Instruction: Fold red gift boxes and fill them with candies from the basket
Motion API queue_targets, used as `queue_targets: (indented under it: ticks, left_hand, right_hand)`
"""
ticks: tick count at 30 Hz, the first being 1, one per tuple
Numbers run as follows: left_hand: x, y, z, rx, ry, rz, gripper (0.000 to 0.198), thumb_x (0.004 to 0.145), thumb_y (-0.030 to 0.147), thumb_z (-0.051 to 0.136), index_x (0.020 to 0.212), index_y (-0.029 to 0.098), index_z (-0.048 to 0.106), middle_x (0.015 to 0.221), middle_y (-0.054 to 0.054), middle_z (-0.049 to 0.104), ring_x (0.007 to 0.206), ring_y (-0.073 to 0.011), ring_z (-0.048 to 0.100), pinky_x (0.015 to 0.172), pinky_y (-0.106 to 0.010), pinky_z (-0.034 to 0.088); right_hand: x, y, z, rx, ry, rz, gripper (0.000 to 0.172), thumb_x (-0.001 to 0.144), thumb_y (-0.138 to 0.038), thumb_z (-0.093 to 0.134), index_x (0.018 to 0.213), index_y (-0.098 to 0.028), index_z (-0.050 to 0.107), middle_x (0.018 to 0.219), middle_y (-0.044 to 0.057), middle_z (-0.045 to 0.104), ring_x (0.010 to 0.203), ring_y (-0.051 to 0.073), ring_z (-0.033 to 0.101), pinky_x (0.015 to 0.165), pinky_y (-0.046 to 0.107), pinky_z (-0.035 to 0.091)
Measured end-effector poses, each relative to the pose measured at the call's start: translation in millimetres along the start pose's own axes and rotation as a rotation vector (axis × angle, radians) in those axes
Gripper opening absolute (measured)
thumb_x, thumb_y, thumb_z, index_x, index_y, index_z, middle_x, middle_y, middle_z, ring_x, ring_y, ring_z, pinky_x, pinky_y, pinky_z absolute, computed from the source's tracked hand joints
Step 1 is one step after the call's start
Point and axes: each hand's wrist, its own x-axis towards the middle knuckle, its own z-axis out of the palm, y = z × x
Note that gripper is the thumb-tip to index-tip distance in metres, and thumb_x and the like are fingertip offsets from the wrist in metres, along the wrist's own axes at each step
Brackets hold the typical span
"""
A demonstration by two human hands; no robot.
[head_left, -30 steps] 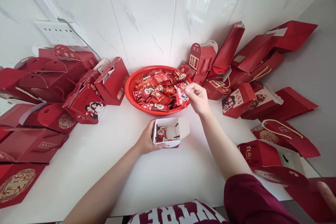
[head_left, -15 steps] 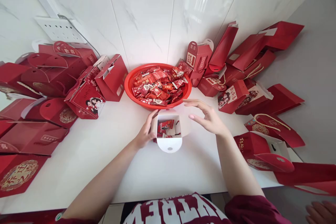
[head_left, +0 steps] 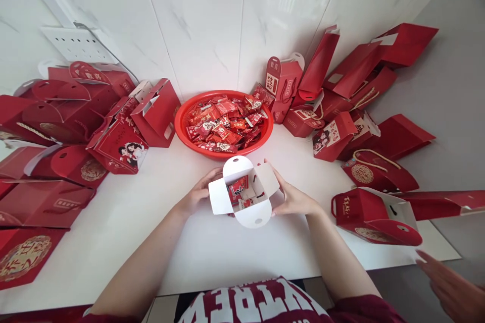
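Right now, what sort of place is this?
Probably a hand-packing spot, home or shop unclear: a basket of wrapped sweets and an open box with some inside, on a white table lined on both sides with red boxes.

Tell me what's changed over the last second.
The right hand has let go of a wrapped candy and come back toward the body to cup the right side of the gift box. A red candy packet with dark lettering now shows inside, and all four flaps spread outward. At right, a red carton has shifted farther up the counter. The left hand stays at the box; the plastic basket stays put.
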Motion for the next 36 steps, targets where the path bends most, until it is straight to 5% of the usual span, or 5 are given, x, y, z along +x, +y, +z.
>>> queue_targets:
  ticks: [6, 13, 26, 32, 36]
  left_hand:
    - [-2.7, -7.9, 9.1, 0.107, -0.012, -0.027, 0.072, 0.08, 0.047, 0.072, 0.142, 0.021, 0.047, 0.131, -0.014, 0.062, 0.116, -0.0365, 0.061, 0.09, -0.043, 0.052]
    - [-0.5, -8.6, 24.1, 0.137, 0.094, -0.003, 0.066, 0.085, 0.027, 0.069, 0.145, 0.026, 0.042, 0.143, -0.009, 0.054, 0.131, -0.031, 0.05, 0.106, -0.042, 0.042]
    - [1.3, -6.8, 15.1, 0.444, 0.041, 0.167, 0.041, 0.091, 0.024, 0.055, 0.131, 0.024, 0.058, 0.134, -0.01, 0.058, 0.122, -0.0293, 0.056, 0.104, -0.042, 0.044]
    - [-10.8, 22.9, 21.2, 1.121, 0.062, 0.348, 0.046, 0.095, 0.025, 0.047, 0.139, 0.031, 0.057, 0.148, -0.005, 0.05, 0.14, -0.0328, 0.039, 0.12, -0.051, 0.021]
    - [-21.1, 27.6, 54.3, 1.28, 0.093, 0.264, 0.069, 0.086, 0.04, 0.065, 0.15, 0.025, 0.043, 0.156, -0.012, 0.039, 0.145, -0.0401, 0.031, 0.121, -0.059, 0.003]
  right_hand:
    - [12.8, -9.2, 25.3, -0.026, -0.026, -0.139, 0.108, 0.073, -0.042, 0.083, 0.157, -0.036, 0.017, 0.166, 0.004, 0.009, 0.152, 0.03, 0.01, 0.123, 0.047, 0.015]
    - [24.5, -13.9, 46.0, 0.192, 0.134, -0.119, 0.022, 0.097, -0.04, 0.056, 0.108, -0.027, 0.07, 0.146, 0.006, 0.046, 0.135, 0.025, 0.047, 0.116, 0.04, 0.032]
    - [29.3, -11.7, 65.9, 0.41, 0.256, -0.063, 0.038, 0.093, -0.038, 0.06, 0.127, -0.032, 0.045, 0.154, 0.007, 0.038, 0.136, 0.024, 0.045, 0.111, 0.045, 0.04]
    - [41.6, -14.1, 92.2, 0.302, 0.558, -0.063, 0.043, 0.093, -0.041, 0.058, 0.13, -0.029, 0.039, 0.141, 0.011, 0.048, 0.132, 0.024, 0.047, 0.112, 0.046, 0.039]
    - [39.0, -15.3, 99.0, 0.103, 0.524, -0.118, 0.037, 0.097, -0.043, 0.05, 0.132, -0.029, 0.049, 0.137, 0.009, 0.049, 0.137, 0.025, 0.04, 0.117, 0.046, 0.032]
